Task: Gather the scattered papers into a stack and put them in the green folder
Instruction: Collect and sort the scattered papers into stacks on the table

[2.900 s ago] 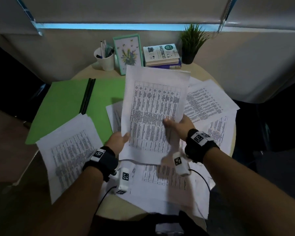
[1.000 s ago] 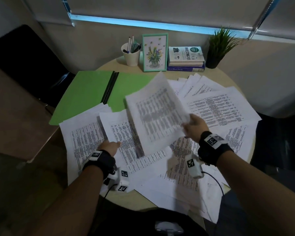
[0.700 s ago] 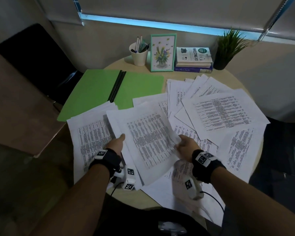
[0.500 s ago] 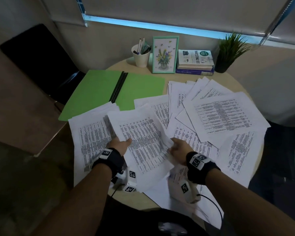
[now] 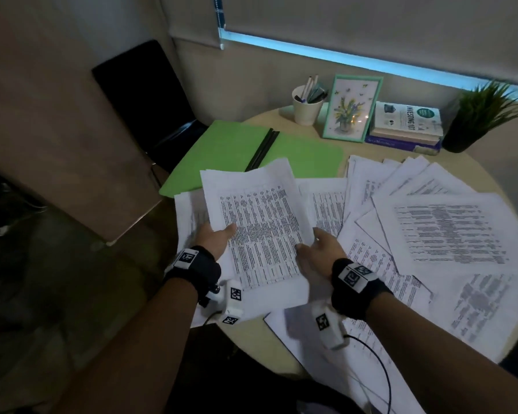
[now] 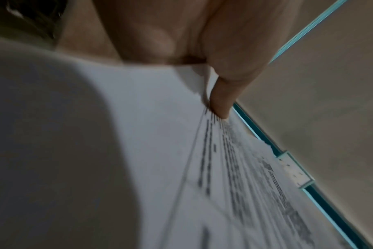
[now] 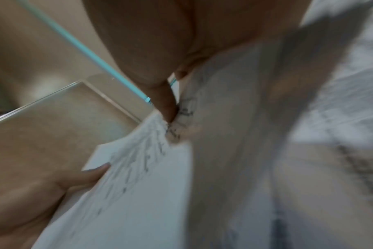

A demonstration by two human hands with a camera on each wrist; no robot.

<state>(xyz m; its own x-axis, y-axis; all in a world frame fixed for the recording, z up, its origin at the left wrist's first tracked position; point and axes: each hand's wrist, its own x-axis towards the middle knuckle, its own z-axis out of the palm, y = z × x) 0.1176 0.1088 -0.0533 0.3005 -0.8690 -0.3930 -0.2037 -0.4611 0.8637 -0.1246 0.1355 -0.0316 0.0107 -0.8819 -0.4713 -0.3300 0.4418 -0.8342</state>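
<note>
A small stack of printed sheets [image 5: 260, 231] is held up over the table's near left part. My left hand [image 5: 214, 239] pinches its left edge, thumb on top [image 6: 221, 101]. My right hand [image 5: 317, 249] pinches the right edge, thumb on the printed side [image 7: 168, 107]. The green folder [image 5: 228, 150] lies open and flat at the back left, with a black spine down its middle. Many more printed sheets [image 5: 440, 234] are spread over the middle and right of the round table [image 5: 251, 333], overlapping each other.
At the back stand a cup of pens [image 5: 307, 107], a framed flower picture [image 5: 352, 107], a pile of books [image 5: 407, 127] and a potted plant [image 5: 479, 115]. A black chair [image 5: 144, 94] stands behind the folder. The table's near edge lies just behind my wrists.
My right hand brought its sheet down to the left and onto the sheets at my left hand. Both hands now hold the combined stack, lifted slightly toward the folder.
</note>
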